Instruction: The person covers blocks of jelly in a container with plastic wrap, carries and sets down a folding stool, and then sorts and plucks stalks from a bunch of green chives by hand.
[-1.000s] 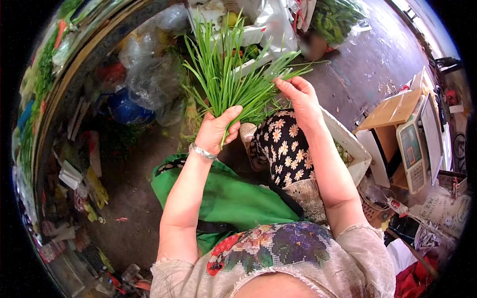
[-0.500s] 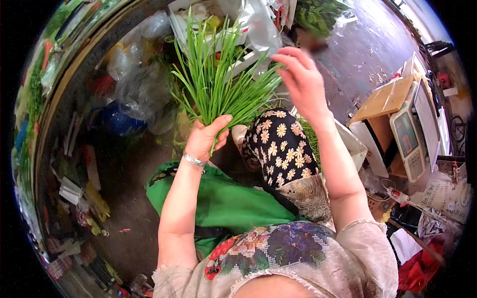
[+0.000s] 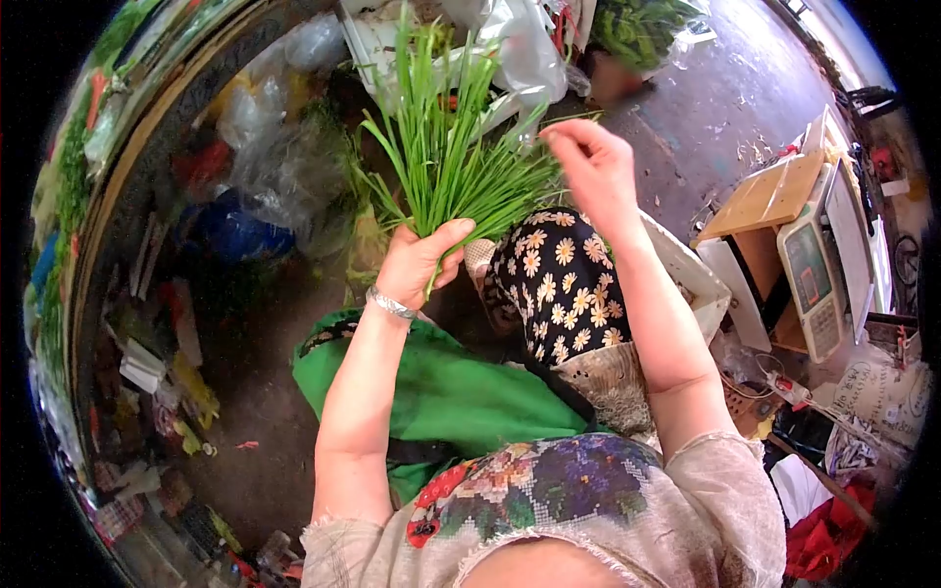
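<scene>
one bunch of long green leaves (image 3: 441, 176) stands fanned out in the left hand (image 3: 427, 257), whose grip is closed around the stems, thumb across them, the tips spreading up and away. a silver bracelet (image 3: 391, 304) circles the wrist. the right hand (image 3: 596, 169) is raised beside the right edge of the bunch, fingers bent and thumb near them; i cannot tell whether its grip pinches a leaf. below the hands lie black daisy-print fabric (image 3: 561, 279) over a knee and, to the left, a green cloth (image 3: 441, 387). a white container (image 3: 708, 284) sits right of the knee, near a device with a screen (image 3: 812, 284).
</scene>
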`<action>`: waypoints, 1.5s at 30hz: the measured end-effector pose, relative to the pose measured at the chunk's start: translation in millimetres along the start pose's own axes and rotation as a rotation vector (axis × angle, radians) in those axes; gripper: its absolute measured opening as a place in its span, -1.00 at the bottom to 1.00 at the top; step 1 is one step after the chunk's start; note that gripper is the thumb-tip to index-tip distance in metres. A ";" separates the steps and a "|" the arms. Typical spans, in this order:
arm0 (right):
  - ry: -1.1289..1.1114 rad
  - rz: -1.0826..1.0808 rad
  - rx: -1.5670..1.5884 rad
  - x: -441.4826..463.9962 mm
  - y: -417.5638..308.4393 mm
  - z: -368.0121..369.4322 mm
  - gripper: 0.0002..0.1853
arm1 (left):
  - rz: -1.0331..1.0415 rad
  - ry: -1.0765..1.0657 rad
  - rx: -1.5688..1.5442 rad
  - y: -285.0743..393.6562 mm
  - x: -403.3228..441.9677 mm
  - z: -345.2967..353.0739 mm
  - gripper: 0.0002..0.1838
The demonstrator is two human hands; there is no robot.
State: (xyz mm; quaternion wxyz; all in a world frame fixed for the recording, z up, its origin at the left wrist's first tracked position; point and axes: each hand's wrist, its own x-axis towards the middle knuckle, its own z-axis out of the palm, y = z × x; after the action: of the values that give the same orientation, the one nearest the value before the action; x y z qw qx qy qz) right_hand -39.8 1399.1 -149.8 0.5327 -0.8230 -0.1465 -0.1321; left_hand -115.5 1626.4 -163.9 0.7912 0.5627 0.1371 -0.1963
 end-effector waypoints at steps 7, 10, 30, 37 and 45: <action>0.007 0.094 0.252 9.4 -22.5 1.6 -0.83 | -0.038 0.017 0.034 -2.4 1.1 -0.7 -0.74; -0.132 0.136 0.076 7.9 -31.2 19.7 -0.74 | -0.028 0.024 0.110 -4.6 2.7 0.0 -0.74; 0.107 0.027 -0.227 10.1 16.4 -1.0 -0.84 | -0.030 0.076 -0.007 -2.5 0.4 -6.4 -0.73; 0.102 0.053 -0.664 22.5 -8.0 -25.9 -0.70 | -0.063 0.017 0.000 -1.2 3.2 -3.0 -0.79; -0.143 -0.097 -0.135 12.5 -30.5 38.3 -0.78 | -0.072 0.057 0.074 -1.7 2.8 2.1 -0.81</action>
State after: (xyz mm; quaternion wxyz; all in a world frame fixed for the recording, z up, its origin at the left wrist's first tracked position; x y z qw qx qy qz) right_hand -37.6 1447.4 -134.8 0.4572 -0.8563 -0.2143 -0.1083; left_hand -113.8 1623.4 -165.9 0.7581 0.5917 0.1722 -0.2135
